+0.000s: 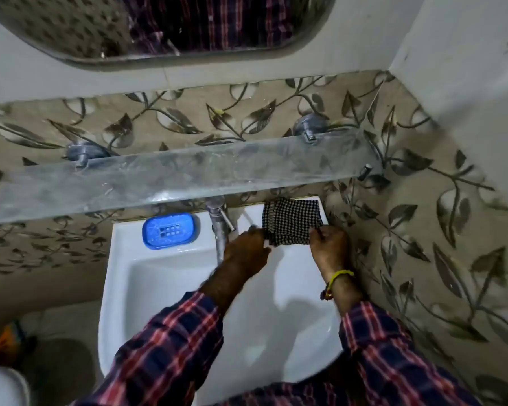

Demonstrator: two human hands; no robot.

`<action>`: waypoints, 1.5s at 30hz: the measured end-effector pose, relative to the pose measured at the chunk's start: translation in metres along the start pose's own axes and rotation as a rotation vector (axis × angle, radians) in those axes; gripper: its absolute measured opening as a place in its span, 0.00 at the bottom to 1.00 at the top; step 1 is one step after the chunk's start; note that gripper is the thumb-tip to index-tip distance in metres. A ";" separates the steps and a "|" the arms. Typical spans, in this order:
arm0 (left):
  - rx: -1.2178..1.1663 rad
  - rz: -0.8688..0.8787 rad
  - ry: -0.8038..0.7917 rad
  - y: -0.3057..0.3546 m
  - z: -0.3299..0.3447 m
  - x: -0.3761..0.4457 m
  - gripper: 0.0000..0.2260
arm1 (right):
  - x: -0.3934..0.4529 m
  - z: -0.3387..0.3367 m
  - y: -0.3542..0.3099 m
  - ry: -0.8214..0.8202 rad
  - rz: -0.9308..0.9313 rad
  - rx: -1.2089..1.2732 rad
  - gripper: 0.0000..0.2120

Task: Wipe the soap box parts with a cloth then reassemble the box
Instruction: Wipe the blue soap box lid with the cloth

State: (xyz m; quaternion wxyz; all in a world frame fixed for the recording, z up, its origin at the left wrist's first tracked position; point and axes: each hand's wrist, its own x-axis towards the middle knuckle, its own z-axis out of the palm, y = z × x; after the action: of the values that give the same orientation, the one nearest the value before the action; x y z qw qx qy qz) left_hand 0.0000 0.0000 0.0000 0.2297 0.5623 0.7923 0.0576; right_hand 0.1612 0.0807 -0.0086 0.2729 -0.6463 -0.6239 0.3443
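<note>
1. At the far left of the sink's back ledge sits the blue soap box [171,230], just left of the tap [221,227]. It looks to be in one piece, or at least a slotted tray seated in its base; I cannot tell whether a lid belongs to it. Nothing is touching it, so judge the task as barely begun or nearly over: from this view alone you cannot say which.

2. Your left hand [245,249] lies just right of the tap, fingers curled on the near left corner of the checked cloth [291,221].

3. The cloth lies spread on the right back corner of the sink [123,259], its far edge against the tiled wall.

4. Your right hand [329,244] pinches the cloth's near right corner, close to the side wall [423,230].

5. What is left, as I read it: lift the cloth, carry it left past the tap to the soap box, take the parts apart if they are joined, wipe each, refit them.

6. Room is tight. The glass shelf [173,177] overhangs the ledge, the tap stands between cloth and box, and the wall hems your right wrist. The open basin in front is your free space; swing through it.
</note>
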 end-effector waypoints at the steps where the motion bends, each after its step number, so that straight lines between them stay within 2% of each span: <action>1: 0.035 -0.034 -0.054 0.001 0.001 0.004 0.25 | 0.009 0.001 -0.001 -0.019 0.016 -0.047 0.13; 4: 0.068 -0.073 -0.112 -0.002 0.006 0.017 0.27 | 0.028 0.006 -0.011 -0.047 0.158 -0.208 0.24; 8: 0.041 -0.097 -0.152 -0.009 0.007 0.029 0.26 | 0.039 0.023 -0.019 -0.059 0.221 -0.371 0.32; 12: 0.046 -0.131 -0.158 -0.011 0.013 0.027 0.31 | 0.042 0.034 -0.018 -0.049 0.286 -0.348 0.41; 14: 0.057 -0.122 -0.167 -0.010 0.014 0.026 0.32 | 0.047 0.035 -0.015 -0.070 0.315 -0.310 0.36; 18: 0.041 -0.133 -0.176 -0.010 0.007 0.031 0.32 | 0.050 0.032 -0.019 -0.045 0.238 -0.158 0.09; 22: 0.102 -0.088 -0.197 -0.007 0.004 0.027 0.32 | 0.041 0.026 -0.023 -0.013 0.245 0.324 0.06; 25: 0.136 -0.030 -0.217 -0.006 -0.003 0.020 0.31 | 0.034 0.015 -0.022 -0.063 0.253 0.512 0.06; 27: 0.078 0.002 -0.157 -0.002 -0.009 0.009 0.28 | 0.029 0.004 -0.023 -0.096 0.248 0.645 0.06; 29: 0.014 0.014 -0.030 0.002 -0.010 -0.011 0.23 | 0.019 -0.010 -0.024 -0.131 0.261 0.852 0.06; 33: -0.114 0.047 0.290 -0.005 -0.012 -0.062 0.15 | -0.011 -0.033 -0.022 -0.356 0.272 1.115 0.08; 35: -0.145 0.071 0.424 -0.015 -0.016 -0.080 0.14 | -0.025 -0.034 -0.024 -0.433 0.343 1.095 0.15; 37: -0.151 0.075 0.496 -0.027 -0.021 -0.090 0.13 | -0.041 -0.028 -0.029 -0.455 0.394 1.070 0.17; 40: -0.152 0.087 0.538 -0.046 -0.026 -0.097 0.12 | -0.065 -0.020 -0.042 -0.461 0.400 1.046 0.08; 45: -0.171 0.159 0.580 -0.088 -0.029 -0.104 0.16 | -0.103 -0.003 -0.072 -0.498 0.214 0.921 0.06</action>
State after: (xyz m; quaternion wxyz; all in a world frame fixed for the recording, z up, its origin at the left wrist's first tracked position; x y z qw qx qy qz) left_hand -0.0614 -0.1225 0.0258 0.0355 0.5613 0.7706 0.2999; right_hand 0.1211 -0.0167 0.0605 0.3353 -0.4182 -0.3849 0.7513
